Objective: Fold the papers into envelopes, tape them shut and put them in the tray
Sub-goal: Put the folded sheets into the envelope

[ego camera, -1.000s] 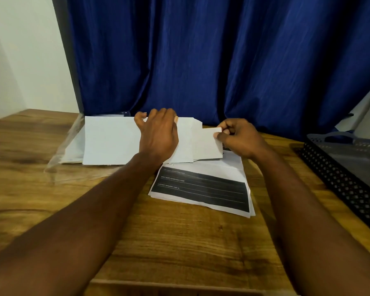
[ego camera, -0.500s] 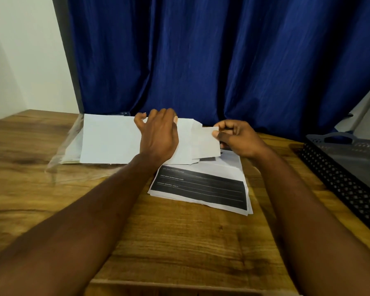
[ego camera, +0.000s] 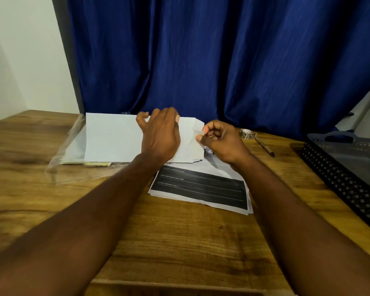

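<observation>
A white paper (ego camera: 113,137) lies flat at the back of the wooden table, partly folded. My left hand (ego camera: 159,135) presses down on its middle with the fingers spread over the far edge. My right hand (ego camera: 220,139) pinches the paper's right flap (ego camera: 198,144) between thumb and forefinger, and the flap is lifted and turned toward the left. A black perforated tray (ego camera: 338,178) stands at the right edge of the table. A roll of tape (ego camera: 247,133) lies just behind my right hand.
A printed sheet with a black band (ego camera: 201,186) lies on a small stack in front of the hands. A clear plastic sleeve (ego camera: 71,150) with more sheets sits under the white paper at the left. A pen (ego camera: 265,146) lies beside the tape. A blue curtain hangs behind.
My right hand has carried the right flap leftward over the paper, so it looks narrower and more folded in. The tape and pen have come into view. My left hand stays pressed down.
</observation>
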